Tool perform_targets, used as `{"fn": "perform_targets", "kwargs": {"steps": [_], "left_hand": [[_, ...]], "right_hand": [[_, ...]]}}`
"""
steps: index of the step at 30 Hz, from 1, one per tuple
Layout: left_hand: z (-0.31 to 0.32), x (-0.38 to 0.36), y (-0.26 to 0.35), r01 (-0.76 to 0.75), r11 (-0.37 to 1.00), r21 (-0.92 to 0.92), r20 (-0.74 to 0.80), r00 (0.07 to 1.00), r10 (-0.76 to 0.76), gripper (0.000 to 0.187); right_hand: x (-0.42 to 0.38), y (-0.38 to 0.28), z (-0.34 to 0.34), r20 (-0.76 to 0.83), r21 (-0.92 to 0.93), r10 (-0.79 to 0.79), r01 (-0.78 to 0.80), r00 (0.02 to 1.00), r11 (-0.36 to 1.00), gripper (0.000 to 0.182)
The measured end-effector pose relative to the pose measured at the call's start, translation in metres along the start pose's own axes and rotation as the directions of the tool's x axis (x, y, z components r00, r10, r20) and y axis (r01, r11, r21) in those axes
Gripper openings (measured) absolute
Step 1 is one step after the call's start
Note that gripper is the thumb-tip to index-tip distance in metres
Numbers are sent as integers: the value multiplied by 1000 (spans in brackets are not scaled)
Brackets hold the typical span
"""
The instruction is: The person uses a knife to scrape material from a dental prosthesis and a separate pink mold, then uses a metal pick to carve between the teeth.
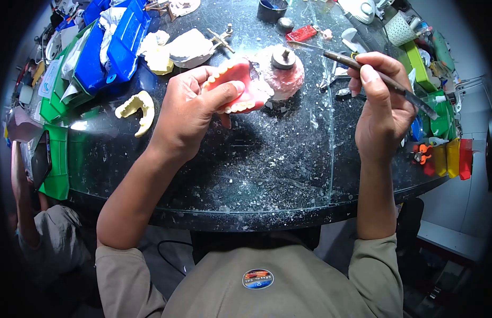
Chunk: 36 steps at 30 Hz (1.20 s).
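My left hand (190,108) grips a denture (242,79) with a pink-red base and a row of pale teeth, the thumb pressed on its inner side. In my right hand (382,100) is a thin wax knife (345,59), held like a pen, its narrow tip pointing left above the bench. Just behind the denture stands a round, pink-crusted pot (292,79) with a metal collar and a short stub on top. A pale yellow horseshoe-shaped piece (145,112) lies left of my left hand, apart from it.
White plaster casts (192,49) and a metal articulator part (221,39) lie behind my left hand. Blue bins (130,40) and a green bin (56,159) line the left. A red block (302,33) lies at the back. Another person's arm (24,185) shows far left.
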<state>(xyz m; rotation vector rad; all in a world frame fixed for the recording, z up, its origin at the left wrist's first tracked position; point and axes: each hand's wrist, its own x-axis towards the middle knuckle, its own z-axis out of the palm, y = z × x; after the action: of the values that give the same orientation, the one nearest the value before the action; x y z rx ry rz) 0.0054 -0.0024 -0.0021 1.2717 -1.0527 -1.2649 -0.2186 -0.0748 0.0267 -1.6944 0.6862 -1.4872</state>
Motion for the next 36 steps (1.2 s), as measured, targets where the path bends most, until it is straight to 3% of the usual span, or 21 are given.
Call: {"fn": "perform_targets", "kwargs": {"steps": [22, 28, 36], "left_hand": [[0, 0, -2, 10, 1000, -10, -25, 1000, -10, 26], [0, 1, -3, -2, 1000, 0, -27, 1000, 2, 26], [1, -1, -2, -21, 1000, 23, -41, 999, 22, 26]], "right_hand": [[-1, -4, 7, -47, -72, -40, 37, 998, 997, 18], [-6, -4, 5, 33, 17, -28, 27, 999, 999, 13], [-20, -9, 20, 160, -52, -55, 64, 986, 997, 14]]}}
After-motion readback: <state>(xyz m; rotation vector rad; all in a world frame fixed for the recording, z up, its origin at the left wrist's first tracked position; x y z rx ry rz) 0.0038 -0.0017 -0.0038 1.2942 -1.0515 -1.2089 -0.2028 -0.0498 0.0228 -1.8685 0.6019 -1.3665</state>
